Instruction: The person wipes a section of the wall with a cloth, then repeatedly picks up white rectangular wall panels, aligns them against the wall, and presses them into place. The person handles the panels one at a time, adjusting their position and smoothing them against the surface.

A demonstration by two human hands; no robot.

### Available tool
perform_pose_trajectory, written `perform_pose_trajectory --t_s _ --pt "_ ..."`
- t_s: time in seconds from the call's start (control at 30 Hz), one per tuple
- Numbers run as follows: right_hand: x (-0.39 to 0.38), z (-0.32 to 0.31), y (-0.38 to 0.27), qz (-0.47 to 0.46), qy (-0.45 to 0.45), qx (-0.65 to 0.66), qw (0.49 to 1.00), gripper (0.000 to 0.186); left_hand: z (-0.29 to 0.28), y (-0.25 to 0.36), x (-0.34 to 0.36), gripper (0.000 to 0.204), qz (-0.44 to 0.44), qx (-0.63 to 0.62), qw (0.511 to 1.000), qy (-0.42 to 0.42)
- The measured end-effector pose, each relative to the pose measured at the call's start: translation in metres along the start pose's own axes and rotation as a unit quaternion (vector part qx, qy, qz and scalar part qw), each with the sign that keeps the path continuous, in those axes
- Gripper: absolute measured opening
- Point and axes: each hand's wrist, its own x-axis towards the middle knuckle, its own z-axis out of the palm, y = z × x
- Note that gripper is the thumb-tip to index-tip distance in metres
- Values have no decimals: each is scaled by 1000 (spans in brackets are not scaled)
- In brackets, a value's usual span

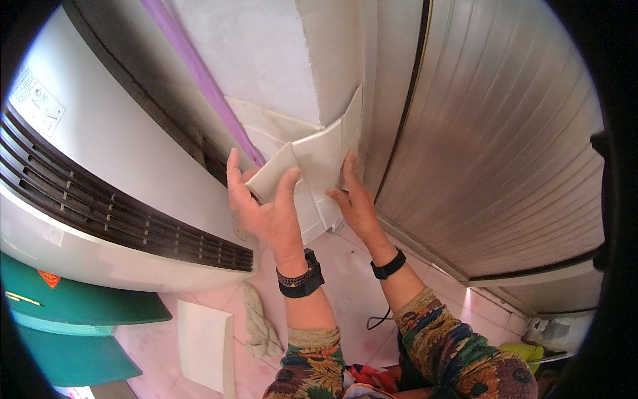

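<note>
Two white skirting panels meet the foot of a wall corner; the front white panel (319,159) is creased and leans off the wall at its left end. My left hand (269,223) grips that left end, its thumb on the front face and the fingers behind. At the right part of the same panel is my right hand (362,213), thumb and forefinger against its face; its other fingers are partly hidden. Behind the front panel, another white panel (266,123) lies along the wall base. A purple-wrapped pipe (206,83) runs down beside it, close to my left fingers.
A large white air conditioner (179,193) with a dark vent fills the left side. To the right stands a ribbed translucent door (492,153). A loose white panel (205,342) and a grey cloth (259,326) lie on the pink tiles. Green furniture (73,299) is lower left.
</note>
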Motion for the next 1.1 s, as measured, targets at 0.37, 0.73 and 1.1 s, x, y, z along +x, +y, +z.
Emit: perform_pose_trajectory --t_s 0.37,0.73,1.1 --pt "2 -10 13 -34 -49 28 998 77 -36 29 15 64 59 -68 862 -499" --pt "-1 -10 21 17 -22 96 995 64 -39 34 13 60 34 -77 831 -551" --pt "3 -13 18 -35 -30 80 996 68 -43 34 17 52 5 -104 833 -544"
